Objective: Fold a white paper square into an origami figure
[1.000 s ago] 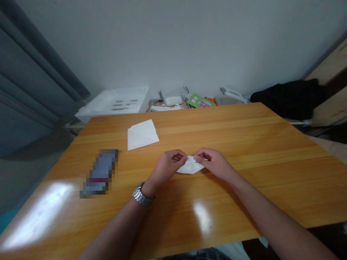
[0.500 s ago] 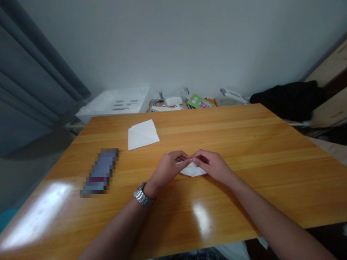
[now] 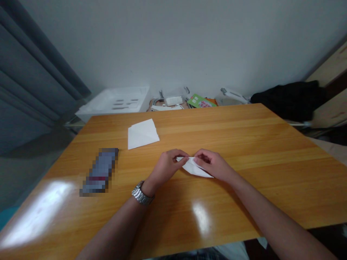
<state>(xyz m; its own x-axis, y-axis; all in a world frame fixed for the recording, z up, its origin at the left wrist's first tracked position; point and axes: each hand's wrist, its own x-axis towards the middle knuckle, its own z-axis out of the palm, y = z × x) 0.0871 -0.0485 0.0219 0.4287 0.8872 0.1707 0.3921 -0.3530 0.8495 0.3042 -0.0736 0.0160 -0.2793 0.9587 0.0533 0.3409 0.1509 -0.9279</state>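
From where I'm standing, the person is leaning both forearms in over a glossy wooden table (image 3: 252, 137) and working with a small folded white paper (image 3: 195, 170); the paper is sitting between the two hands, toward the near side of the tabletop, its long upper edge running from hand to hand and a pointed corner sticking out below the right palm. The left hand (image 3: 169, 161) is pinching the paper's upper edge, thumb in front, fingers curling behind, the grip narrow; the right hand (image 3: 213, 161) is gripping the same edge further along, just as narrowly, thumb lying over the paper and fingers bending in behind it; the fingertips of the two hands are nearly meeting; whether the paper's underside is touching the wood, I cannot tell. A silver wristwatch (image 3: 142, 194) is circling the left wrist; beyond that hand, a larger white sheet (image 3: 143, 134) is lying flat, its right edge looking slightly uneven; nearer the table's left side, a dark oblong object (image 3: 100, 171) is resting, too blurred into blocks to read. Past the far edge, a white tray (image 3: 114, 101), a green booklet (image 3: 200, 101) and a black cloth (image 3: 287, 99) are lying along the wall.
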